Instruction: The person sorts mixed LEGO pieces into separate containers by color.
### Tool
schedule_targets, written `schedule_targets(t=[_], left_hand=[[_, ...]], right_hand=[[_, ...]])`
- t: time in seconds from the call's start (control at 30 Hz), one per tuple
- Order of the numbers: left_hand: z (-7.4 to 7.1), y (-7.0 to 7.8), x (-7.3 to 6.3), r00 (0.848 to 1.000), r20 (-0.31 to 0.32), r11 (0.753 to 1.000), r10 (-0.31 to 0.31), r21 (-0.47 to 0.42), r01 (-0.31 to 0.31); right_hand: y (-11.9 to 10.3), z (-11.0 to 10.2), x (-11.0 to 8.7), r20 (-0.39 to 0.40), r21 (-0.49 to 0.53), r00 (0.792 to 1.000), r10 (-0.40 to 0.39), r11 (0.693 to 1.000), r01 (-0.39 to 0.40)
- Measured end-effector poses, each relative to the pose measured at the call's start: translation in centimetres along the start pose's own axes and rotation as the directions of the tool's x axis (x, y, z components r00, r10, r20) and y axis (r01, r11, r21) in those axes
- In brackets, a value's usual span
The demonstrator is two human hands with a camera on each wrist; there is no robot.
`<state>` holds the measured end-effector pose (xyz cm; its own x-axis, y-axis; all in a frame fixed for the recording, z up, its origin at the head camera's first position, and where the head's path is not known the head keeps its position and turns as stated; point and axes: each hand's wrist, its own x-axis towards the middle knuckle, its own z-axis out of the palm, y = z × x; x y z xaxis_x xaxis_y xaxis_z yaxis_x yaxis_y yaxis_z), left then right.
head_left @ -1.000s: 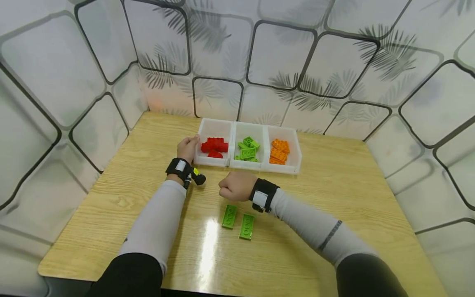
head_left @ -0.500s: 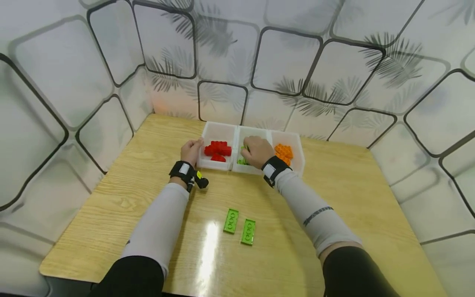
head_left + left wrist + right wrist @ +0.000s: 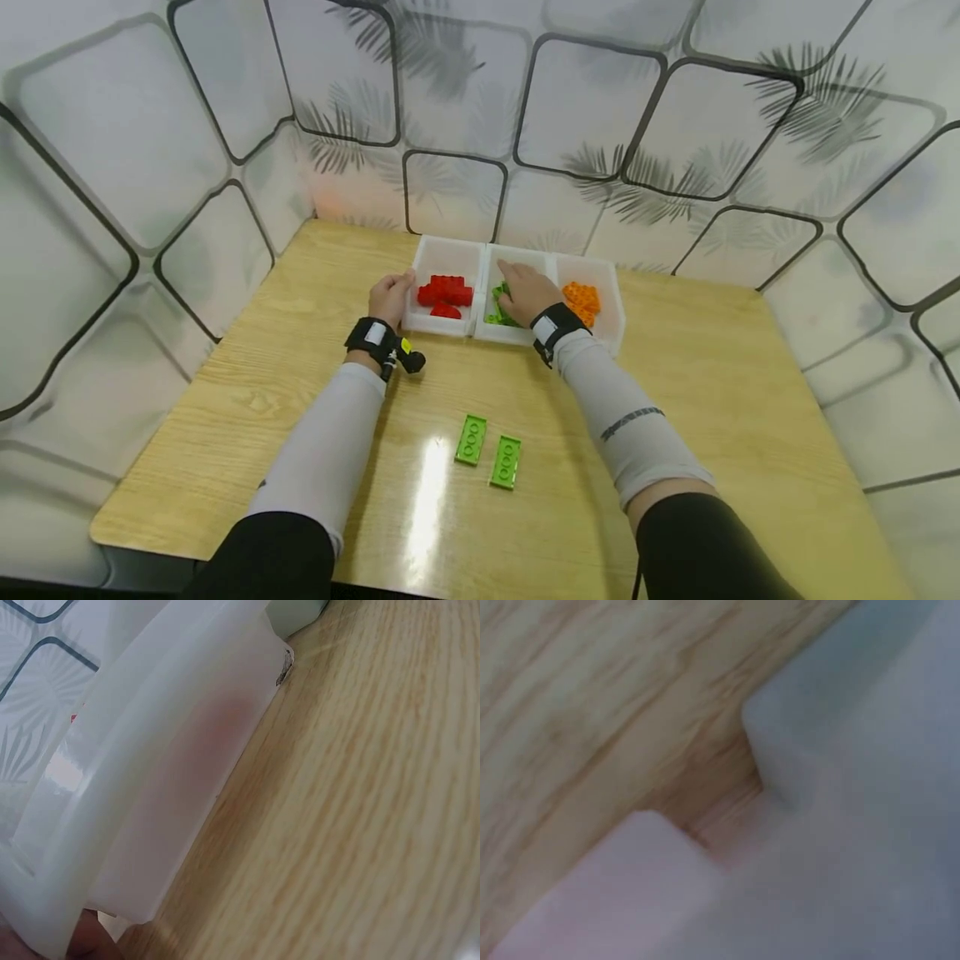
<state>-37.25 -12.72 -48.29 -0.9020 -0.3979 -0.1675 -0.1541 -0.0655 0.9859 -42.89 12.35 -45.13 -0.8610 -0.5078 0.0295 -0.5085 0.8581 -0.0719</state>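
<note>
My left hand (image 3: 390,298) holds the outer left side of the white plastic bin (image 3: 437,327) with red bricks (image 3: 447,290) in it. In the left wrist view a fingertip (image 3: 94,939) shows below the rim of that bin. My right hand (image 3: 531,293) is inside the middle bin, fingers reaching toward its back and thumb near the green bricks (image 3: 497,315); it partly hides them. I see nothing held in it. Two flat green bricks, a left one (image 3: 471,440) and a right one (image 3: 506,462), lie studs up on the table.
Orange bricks (image 3: 582,302) lie in the right-hand bin (image 3: 615,308). The three bins stand side by side near the back of the wooden table (image 3: 720,400), before a patterned curtain (image 3: 457,196). Bin edges (image 3: 622,885) look blurred in the right wrist view.
My right hand has gone from above the table, near the two green bricks, forward into the middle bin, and its fingers have straightened. The left hand stays at the left bin.
</note>
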Motion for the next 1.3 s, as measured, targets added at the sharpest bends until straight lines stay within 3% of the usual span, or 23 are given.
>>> schedule_targets(t=[0.17,0.33,0.5,0.63,0.77,0.9,1.0,1.07,1.17,1.23,1.3], left_hand=[[0.0,0.2,0.1,1.000,-0.002,1.000,0.000,-0.019,0.000],[0.0,0.1,0.2,1.000,0.015,1.000,-0.022,0.015,0.021],[0.0,0.3,-0.1,1.000,0.006,1.000,-0.011,0.029,0.011],[0.2,0.4,0.1,1.000,-0.001,0.999,-0.006,0.040,0.006],[0.1,0.4,0.2,1.000,0.000,0.996,-0.015,0.090,0.015],[-0.1,0.2,0.0,0.999,-0.009,0.992,-0.036,0.125,0.037],[-0.2,0.2,-0.2,1.000,-0.012,0.991,-0.027,0.128,0.028],[-0.2,0.2,-0.4,1.000,-0.014,0.992,-0.008,0.122,0.010],[-0.1,0.2,-0.5,1.000,-0.018,0.993,0.002,0.115,0.000],[0.0,0.3,-0.4,1.000,-0.020,0.994,0.002,0.110,0.000],[0.2,0.5,-0.4,1.000,-0.013,0.994,0.000,0.109,0.001]], right_hand=[[-0.1,-0.1,0.2,0.061,-0.072,0.998,0.007,0.997,-0.003],[-0.3,0.0,-0.2,0.069,-0.102,0.997,0.022,0.995,-0.014],[-0.2,0.1,-0.6,0.039,-0.131,0.999,-0.006,0.991,0.011],[-0.1,-0.2,-0.8,-0.040,-0.130,0.996,-0.077,0.989,0.071],[-0.2,-0.1,-1.5,-0.167,-0.095,0.974,-0.154,0.986,0.140],[-1.1,0.3,-2.6,-0.278,-0.045,0.931,-0.239,0.971,0.236],[-2.4,0.1,-3.8,-0.316,-0.007,0.903,-0.291,0.953,0.304],[-3.4,-0.3,-4.9,-0.297,0.031,0.900,-0.320,0.938,0.344],[-5.1,-0.9,-6.9,-0.187,0.094,0.904,-0.385,0.909,0.407],[-6.2,-1.0,-8.3,-0.085,0.115,0.894,-0.440,0.887,0.448],[-7.2,-0.9,-9.6,0.015,0.112,0.870,-0.492,0.866,0.487]])
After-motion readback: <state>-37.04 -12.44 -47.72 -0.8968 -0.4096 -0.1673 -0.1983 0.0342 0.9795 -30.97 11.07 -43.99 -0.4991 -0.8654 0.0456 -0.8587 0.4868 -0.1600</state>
